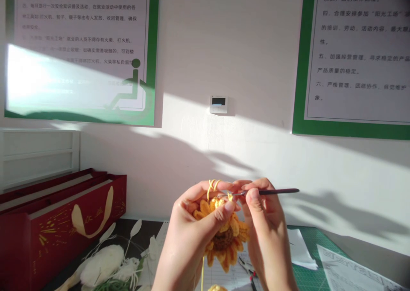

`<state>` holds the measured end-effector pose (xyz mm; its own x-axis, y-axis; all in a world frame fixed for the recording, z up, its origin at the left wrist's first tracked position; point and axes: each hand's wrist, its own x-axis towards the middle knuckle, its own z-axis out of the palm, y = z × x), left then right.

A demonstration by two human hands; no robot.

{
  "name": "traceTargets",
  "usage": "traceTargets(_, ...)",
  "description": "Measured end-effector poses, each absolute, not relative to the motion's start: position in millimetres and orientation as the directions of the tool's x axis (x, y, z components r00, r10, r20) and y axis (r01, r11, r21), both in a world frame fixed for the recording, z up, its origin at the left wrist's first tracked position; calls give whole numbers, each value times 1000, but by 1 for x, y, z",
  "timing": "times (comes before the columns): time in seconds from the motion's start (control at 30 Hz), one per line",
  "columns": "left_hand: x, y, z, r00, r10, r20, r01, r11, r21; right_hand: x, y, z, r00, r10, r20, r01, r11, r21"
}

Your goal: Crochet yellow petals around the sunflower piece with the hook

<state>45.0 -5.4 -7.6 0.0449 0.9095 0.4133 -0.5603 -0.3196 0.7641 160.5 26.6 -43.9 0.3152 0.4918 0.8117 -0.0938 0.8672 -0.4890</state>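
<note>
Pinched in my left hand (198,227) is a crocheted sunflower (224,240) with yellow-orange petals and a brown centre. Yellow yarn (214,184) loops over my left index finger, and a strand hangs down below that hand. My right hand (265,222) grips a crochet hook (278,191) with a dark handle. Its metal tip points left into the yellow stitches at the flower's top edge. Both hands are close together, raised above the table. Part of the flower is hidden behind my left thumb and fingers.
Red gift bags (73,222) stand at left beside a white yarn ball (102,265) and white crocheted leaf shapes. Pliers (248,269) lie on paper below my hands, near a yellow yarn piece (218,288). A green cutting mat (310,278) with papers is at right. Behind is a wall with posters.
</note>
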Motion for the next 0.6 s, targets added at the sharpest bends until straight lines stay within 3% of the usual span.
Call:
traceTargets(0.27, 44, -3, -10, -53, 941, 334, -527, -310, 791, 156, 19, -41, 358, 372, 856, -27, 921, -389)
traceTargets(0.6, 46, -2, -11, 5, 958, 288, -634, -220, 742, 152, 20, -44, 368, 259, 893, 62, 952, -301)
